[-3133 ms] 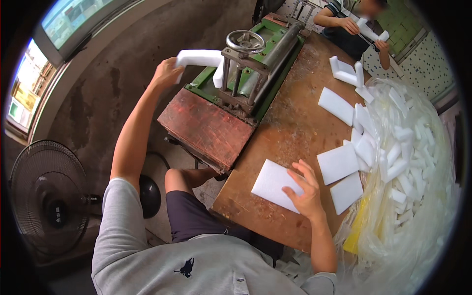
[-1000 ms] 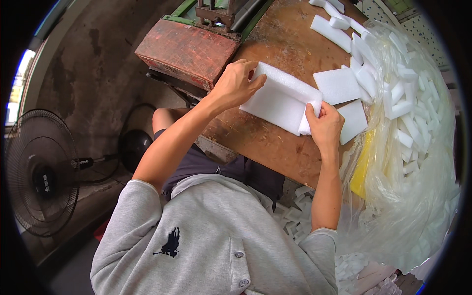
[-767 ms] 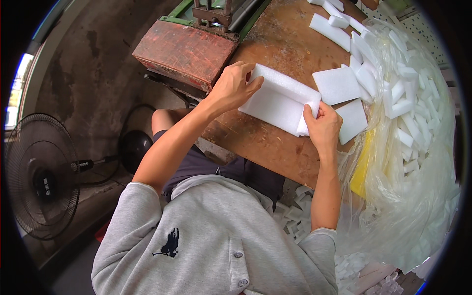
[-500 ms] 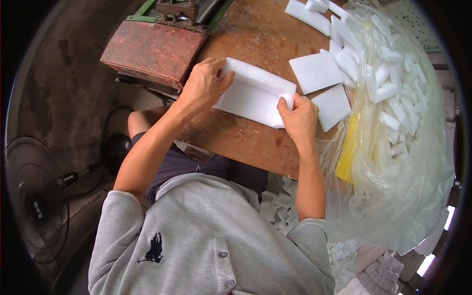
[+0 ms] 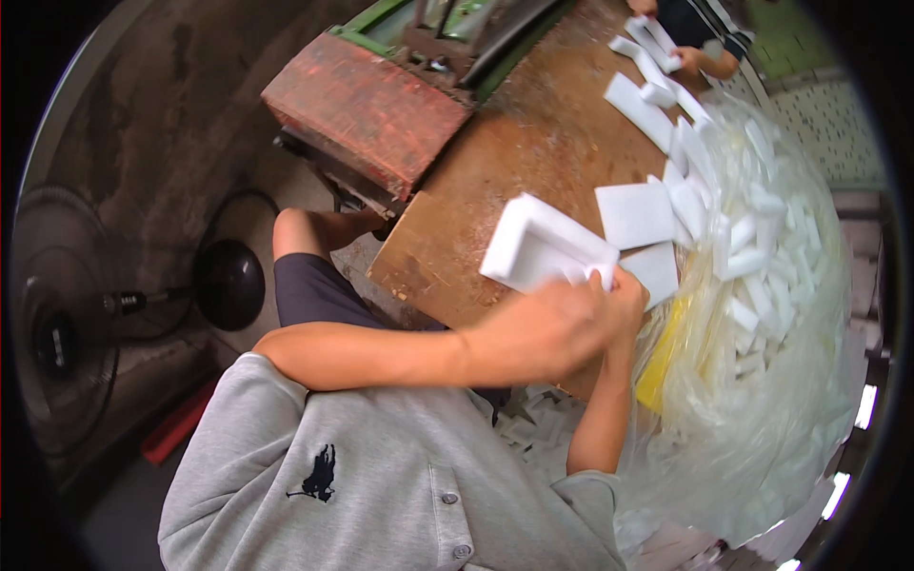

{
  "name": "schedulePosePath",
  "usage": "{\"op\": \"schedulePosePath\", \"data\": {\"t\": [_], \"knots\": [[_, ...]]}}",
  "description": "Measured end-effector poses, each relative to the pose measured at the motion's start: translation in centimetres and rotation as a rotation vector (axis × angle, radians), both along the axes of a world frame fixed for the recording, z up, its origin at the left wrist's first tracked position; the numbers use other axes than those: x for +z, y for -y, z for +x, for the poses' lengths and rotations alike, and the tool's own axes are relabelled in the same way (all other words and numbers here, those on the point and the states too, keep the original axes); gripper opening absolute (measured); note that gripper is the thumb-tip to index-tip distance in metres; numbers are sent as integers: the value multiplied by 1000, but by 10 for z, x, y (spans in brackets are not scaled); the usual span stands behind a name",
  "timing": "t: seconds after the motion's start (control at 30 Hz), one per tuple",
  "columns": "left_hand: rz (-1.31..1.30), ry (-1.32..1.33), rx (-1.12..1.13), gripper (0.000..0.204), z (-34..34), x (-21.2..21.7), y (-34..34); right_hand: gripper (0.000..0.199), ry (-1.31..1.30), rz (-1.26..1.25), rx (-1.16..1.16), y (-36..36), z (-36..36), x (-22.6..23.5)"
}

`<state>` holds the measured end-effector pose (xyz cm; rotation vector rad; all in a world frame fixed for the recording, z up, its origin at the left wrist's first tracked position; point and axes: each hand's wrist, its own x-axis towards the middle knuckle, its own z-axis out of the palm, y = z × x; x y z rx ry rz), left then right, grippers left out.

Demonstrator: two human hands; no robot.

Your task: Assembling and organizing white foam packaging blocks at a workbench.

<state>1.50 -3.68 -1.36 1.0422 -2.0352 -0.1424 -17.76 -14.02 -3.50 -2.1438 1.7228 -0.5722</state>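
A white foam tray [image 5: 519, 233] with raised edges is held over the wooden table near its front edge. My right hand [image 5: 625, 303] grips the tray's right end, its thumb against the rim. My left hand [image 5: 543, 331] is smeared by motion and crosses in front of the tray's near side, close to my right hand. Its fingers do not show clearly, nor whether it touches the tray. Flat white foam sheets [image 5: 634, 215] lie on the table just beyond my right hand.
A red wooden block [image 5: 367, 109] on a green machine stands at the left of the table [image 5: 433, 252]. At right, a clear plastic bag [image 5: 752, 400] bulges with white foam pieces. Across the table, another person's hand [image 5: 693, 59] holds a foam piece. A fan [image 5: 62, 333] stands at left.
My left hand has let go of the tray's left end and swung right toward my right hand. The tray stays in my right hand. The view has shifted, bringing another person into sight.
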Motion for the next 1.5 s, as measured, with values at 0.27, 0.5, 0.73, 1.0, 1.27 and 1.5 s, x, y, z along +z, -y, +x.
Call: {"op": "schedulePosePath", "data": {"t": [0.27,0.5,0.73,1.0,1.27,1.5], "knots": [[-45,-101,-155,67,-4,-5,30,24,-175,-129,121,1,-9,-5],[212,331,-59,88,35,-32,65,16,-29,-333,21,-4,-2,-23],[526,-400,-39,78,29,-9,106,23,78,-104,-185,-38,-53,23],[334,191,138,104,-47,-47,185,72,1893,-474,696,-135,-239,153],[471,311,110,113,-26,-49,196,76,942,199,-405,63,-193,55],[676,567,-265,111,124,-14,111,70,326,38,-548,173,-193,19]]}}
